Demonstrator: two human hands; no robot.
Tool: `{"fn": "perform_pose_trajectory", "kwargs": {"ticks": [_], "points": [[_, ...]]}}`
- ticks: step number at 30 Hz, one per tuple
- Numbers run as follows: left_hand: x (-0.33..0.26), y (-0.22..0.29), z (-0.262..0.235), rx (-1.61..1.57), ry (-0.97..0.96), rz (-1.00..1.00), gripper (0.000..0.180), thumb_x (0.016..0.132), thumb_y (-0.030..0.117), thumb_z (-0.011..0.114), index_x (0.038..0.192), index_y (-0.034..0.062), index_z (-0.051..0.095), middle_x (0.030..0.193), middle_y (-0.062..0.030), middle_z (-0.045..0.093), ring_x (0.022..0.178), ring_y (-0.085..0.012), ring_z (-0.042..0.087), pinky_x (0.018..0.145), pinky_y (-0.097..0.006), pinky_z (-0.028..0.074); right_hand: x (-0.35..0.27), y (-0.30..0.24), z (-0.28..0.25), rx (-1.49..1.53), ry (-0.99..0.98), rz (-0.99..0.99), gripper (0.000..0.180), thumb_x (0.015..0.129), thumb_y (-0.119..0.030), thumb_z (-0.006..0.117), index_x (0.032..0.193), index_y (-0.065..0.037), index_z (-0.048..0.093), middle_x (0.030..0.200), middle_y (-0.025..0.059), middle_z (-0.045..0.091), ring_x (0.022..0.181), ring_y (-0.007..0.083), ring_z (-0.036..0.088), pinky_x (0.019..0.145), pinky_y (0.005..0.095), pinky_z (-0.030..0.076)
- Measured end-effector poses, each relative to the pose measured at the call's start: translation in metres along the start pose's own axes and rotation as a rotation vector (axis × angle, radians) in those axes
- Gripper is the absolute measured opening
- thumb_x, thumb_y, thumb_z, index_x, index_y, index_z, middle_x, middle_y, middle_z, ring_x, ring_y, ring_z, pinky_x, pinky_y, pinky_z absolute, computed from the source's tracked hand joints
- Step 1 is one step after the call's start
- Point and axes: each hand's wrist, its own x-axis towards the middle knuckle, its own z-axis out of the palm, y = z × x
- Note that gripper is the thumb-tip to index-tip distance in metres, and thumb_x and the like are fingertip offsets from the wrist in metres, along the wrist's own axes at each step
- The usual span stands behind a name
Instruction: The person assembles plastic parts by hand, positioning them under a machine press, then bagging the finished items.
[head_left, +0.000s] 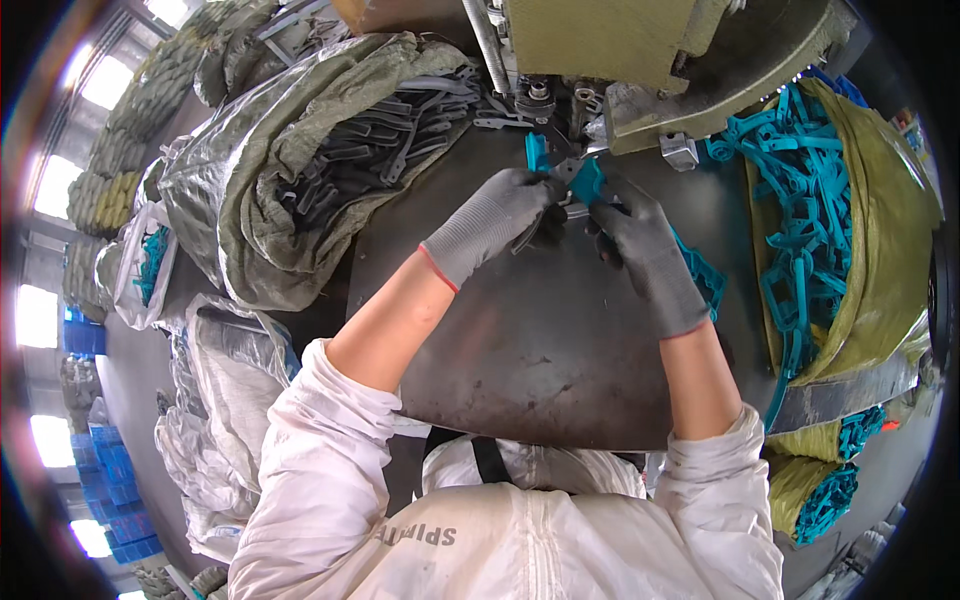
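At the top centre of the frame, my gloved left hand (497,222) and right hand (640,252) meet over a dark metal worktable (540,350), fingers curled tight around a teal-handled tool part (583,180) just below the press head (545,100). A sack of grey metal blanks (350,150) lies open at upper left; a yellow sack of teal handles (810,230) sits at right.

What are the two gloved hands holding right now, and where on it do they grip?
Both hands hold a teal plastic handle piece at the machine. The right hand grips its lower end; the left hand pinches its middle with the fingers. The exact contact is partly hidden.
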Motion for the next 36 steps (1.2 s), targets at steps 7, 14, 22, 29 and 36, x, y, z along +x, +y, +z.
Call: {"fn": "perform_pose_trajectory", "kwargs": {"ticks": [7, 14, 22, 29, 36], "points": [[0.02, -0.052, -0.008, 0.744, 0.441, 0.388, 0.026, 0.087, 0.024, 0.053, 0.098, 0.0024, 0.063, 0.083, -0.0152, 0.065, 0.077, -0.0282, 0.064, 0.069, -0.036, 0.049, 0.011, 0.019, 0.003, -0.078, -0.01, 0.077, 0.05, 0.087, -0.012, 0.052, 0.135, -0.01, 0.039, 0.069, 0.0034, 0.056, 0.048, 0.0061, 0.049, 0.043, 0.021, 0.042], [0.009, -0.061, -0.004, 0.865, 0.399, 0.298, 0.021, 0.082, 0.023, 0.053, 0.096, 0.0125, 0.065, 0.097, -0.012, 0.063, 0.093, -0.0307, 0.06, 0.079, -0.042, 0.049, 0.008, 0.018, 0.007, -0.011, -0.01, 0.068, 0.053, 0.088, -0.014, 0.053, 0.138, -0.012, 0.036, 0.07, 0.0011, 0.055, 0.048, 0.0046, 0.048, 0.043, 0.0204, 0.041], [-0.048, -0.065, -0.025, 1.068, 0.431, 0.365, 0.03, 0.07, 0.025, 0.071, 0.096, 0.0121, 0.063, 0.099, -0.0076, 0.056, 0.097, -0.0282, 0.055, 0.081, -0.039, 0.047, -0.013, -0.004, 0.006, 0.044, 0.03, 0.043, 0.048, 0.087, -0.015, 0.055, 0.133, -0.009, 0.043, 0.072, 0.0004, 0.055, 0.049, 0.0034, 0.048, 0.041, 0.0186, 0.04], [-0.027, -0.093, -0.044, 0.773, 0.402, 0.404, 0.031, 0.073, 0.019, 0.069, 0.1, 0.0074, 0.057, 0.095, -0.0127, 0.058, 0.09, -0.0324, 0.057, 0.077, -0.04, 0.046, -0.013, 0.009, 0.005, -0.077, 0.049, 0.098, 0.046, 0.087, -0.015, 0.054, 0.131, -0.008, 0.044, 0.075, 0.0019, 0.058, 0.049, 0.0036, 0.048, 0.041, 0.0184, 0.041], [-0.065, -0.03, -0.029, 0.551, 0.322, 0.493, 0.021, 0.08, 0.003, 0.05, 0.101, -0.0006, 0.049, 0.072, -0.0055, 0.051, 0.059, -0.0099, 0.047, 0.056, -0.026, 0.041, -0.017, 0.023, 0.003, 0.018, 0.053, 0.058, 0.039, 0.087, -0.011, 0.053, 0.125, -0.007, 0.048, 0.075, 0.0029, 0.058, 0.049, 0.0056, 0.049, 0.042, 0.0215, 0.04]]}}
